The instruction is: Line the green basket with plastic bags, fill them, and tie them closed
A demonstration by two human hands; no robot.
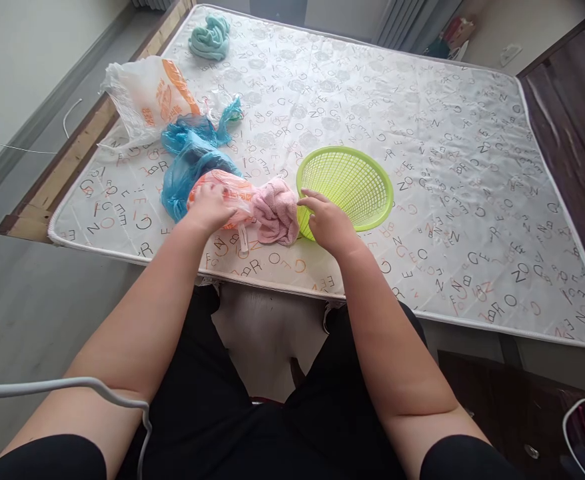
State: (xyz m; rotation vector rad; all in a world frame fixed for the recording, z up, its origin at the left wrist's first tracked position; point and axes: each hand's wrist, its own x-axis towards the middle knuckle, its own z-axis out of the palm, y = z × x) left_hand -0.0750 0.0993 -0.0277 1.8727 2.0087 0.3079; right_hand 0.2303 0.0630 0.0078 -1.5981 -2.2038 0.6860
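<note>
My left hand point(209, 208) rests on a crumpled orange and clear plastic bag point(240, 193), fingers apart and its thumb pointing right. Beside that bag lies a bunched pink towel point(276, 212). A lime-green mesh basket point(345, 183) stands to the right of the towel, its wide mouth tilted toward the right. In front of the basket's left side is my right hand point(330, 227), fingers loosely extended toward the towel and nothing visible in them. Whether it touches the basket is not clear. Behind my left hand, a blue plastic bag point(192, 160) lies crumpled.
A white plastic bag with orange print point(152, 97) lies farther back, and a rolled teal towel point(209, 38) sits at the far left corner. Everything lies on a letter-patterned mattress point(452, 180). A wooden bed frame point(30, 213) edges its left side. A grey cable point(67, 385) crosses my left arm.
</note>
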